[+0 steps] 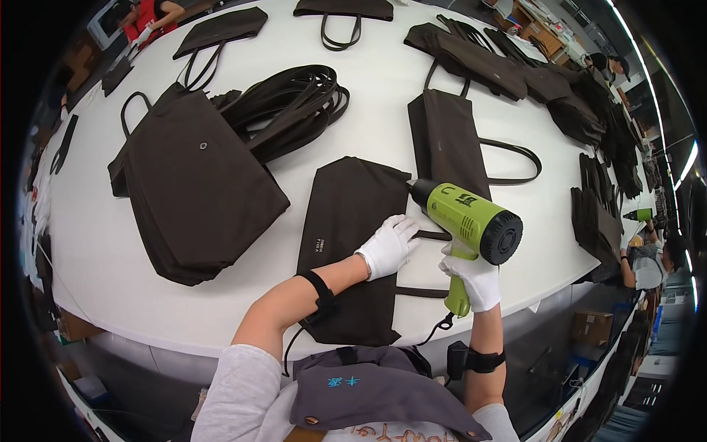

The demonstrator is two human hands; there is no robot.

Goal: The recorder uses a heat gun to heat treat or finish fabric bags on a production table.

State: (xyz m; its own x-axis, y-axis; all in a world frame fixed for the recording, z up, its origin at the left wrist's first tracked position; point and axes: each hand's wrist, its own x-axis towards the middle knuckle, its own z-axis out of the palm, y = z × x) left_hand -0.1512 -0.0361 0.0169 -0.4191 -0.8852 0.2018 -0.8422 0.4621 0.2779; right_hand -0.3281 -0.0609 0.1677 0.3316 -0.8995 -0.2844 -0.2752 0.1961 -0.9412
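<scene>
Gripping a green-and-black plastic heat gun (464, 210) in the white-gloved right hand (473, 276), rested an unclenched, white-gloved left hand (388, 248) on a dark-brown fabric bag (353, 206), likely needing steady sweeps.

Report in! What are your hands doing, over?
Left hand resting on dark bag. Right hand gripping green heat gun, nozzle near that bag. Another bag lies just beyond.

Bright light, strip lights (686, 165) at right, curved edges
</scene>
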